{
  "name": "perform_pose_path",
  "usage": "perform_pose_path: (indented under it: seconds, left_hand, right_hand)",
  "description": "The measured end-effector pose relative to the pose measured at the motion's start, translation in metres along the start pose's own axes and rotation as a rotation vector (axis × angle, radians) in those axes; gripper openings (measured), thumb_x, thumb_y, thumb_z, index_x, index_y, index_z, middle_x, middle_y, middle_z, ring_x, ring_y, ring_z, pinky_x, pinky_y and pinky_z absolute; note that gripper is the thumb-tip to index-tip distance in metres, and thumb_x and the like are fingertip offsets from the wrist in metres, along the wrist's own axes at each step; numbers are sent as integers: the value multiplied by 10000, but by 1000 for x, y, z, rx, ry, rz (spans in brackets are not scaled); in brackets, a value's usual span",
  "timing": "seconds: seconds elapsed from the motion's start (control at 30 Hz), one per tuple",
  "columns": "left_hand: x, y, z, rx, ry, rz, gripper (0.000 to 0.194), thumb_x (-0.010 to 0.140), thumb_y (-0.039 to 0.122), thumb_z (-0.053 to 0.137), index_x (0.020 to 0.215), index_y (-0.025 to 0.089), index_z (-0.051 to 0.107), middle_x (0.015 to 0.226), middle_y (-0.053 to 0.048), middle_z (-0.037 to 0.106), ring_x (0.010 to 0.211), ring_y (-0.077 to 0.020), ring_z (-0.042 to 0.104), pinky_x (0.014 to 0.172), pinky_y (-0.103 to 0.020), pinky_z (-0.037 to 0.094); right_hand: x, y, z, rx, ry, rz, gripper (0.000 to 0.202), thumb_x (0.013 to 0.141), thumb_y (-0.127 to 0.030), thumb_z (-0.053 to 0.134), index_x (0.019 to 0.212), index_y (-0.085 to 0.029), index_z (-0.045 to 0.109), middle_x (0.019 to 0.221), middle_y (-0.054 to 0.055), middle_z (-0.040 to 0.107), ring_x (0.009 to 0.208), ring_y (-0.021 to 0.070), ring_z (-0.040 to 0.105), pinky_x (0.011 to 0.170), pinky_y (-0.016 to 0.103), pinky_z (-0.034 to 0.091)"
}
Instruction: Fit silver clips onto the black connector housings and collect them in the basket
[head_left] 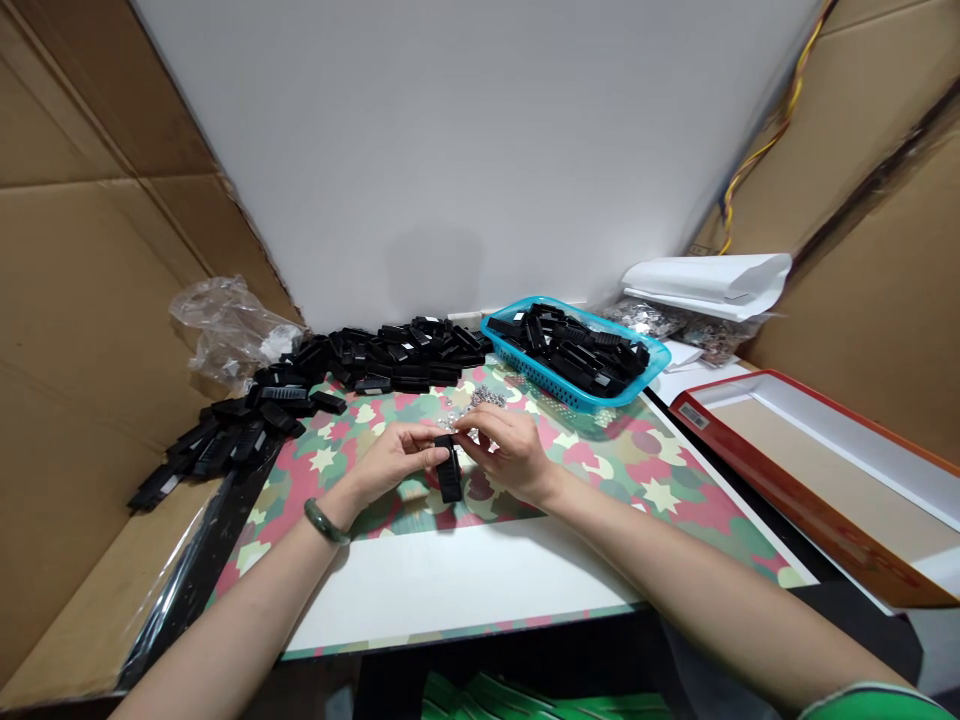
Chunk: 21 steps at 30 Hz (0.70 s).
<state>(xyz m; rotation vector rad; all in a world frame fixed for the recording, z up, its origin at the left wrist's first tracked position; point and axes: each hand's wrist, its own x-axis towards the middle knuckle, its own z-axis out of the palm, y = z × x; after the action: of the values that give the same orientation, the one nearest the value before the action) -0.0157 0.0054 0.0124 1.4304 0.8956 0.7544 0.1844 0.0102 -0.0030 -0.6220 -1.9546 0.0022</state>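
Between thumb and fingers, my left hand (401,455) grips a small black plastic case (448,476), held upright over the patterned mat. My right hand (510,450) is at the case's top end, thumb and fingertips pinched together; whatever they hold is too small to name. Just beyond my fingers lies a little heap of tiny shiny metal parts (487,397). A long pile of similar black plastic cases (390,355) spreads along the back and left of the table. More of them fill a blue plastic basket (551,385) at the back right.
The camouflage-patterned mat (660,495) has a white strip along its front. An open red-and-white box (817,470) lies at right. Bags of small parts (645,318) sit under rolled white paper (705,280). A clear plastic bag (225,330) is back left. Cardboard walls (82,300) flank the table.
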Motion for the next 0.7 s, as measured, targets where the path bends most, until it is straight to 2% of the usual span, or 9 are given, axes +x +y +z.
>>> perform_pose_path:
  seconds: [0.2,0.3,0.4,0.53,0.7]
  left_hand:
    - [2,-6,0,12,-46,-20,442,712,470,803,1000,138,765,831,-84,720,669,-157,627,630,-276,518]
    - [3,-12,1,-18,-79,-6,398,726,410,807,1021,148,762,906,-99,732,754,-184,656,678,-285,536]
    - [4,-14,0,-91,-6,43,379,693,326,843,1031,177,759,985,-93,735,848,-197,667,733,-280,539]
    - [4,-14,-2,-125,146,101,374,624,231,885,977,190,768,942,-66,738,816,-178,653,719,-263,528]
    - [3,-12,0,-138,192,99,334,581,201,899,897,182,793,858,-59,758,775,-182,660,705,-267,527]
  right_hand:
    - [-4,-2,2,-17,-28,23,124,942,-159,531,843,-177,603,710,17,671,593,124,602,547,235,425]
    - [-4,-3,3,13,-25,12,99,918,-129,538,888,-176,620,740,16,697,605,127,626,571,237,461]
    - [-1,-5,0,119,-19,16,124,900,-130,557,980,-175,641,851,49,726,721,152,672,658,264,525]
    - [5,-7,-6,188,6,39,189,914,-156,535,1036,-190,675,1040,110,700,938,199,670,792,342,560]
    - [6,-7,-9,114,-49,-121,153,898,-207,612,1022,-177,696,1098,147,664,957,222,638,785,389,554]
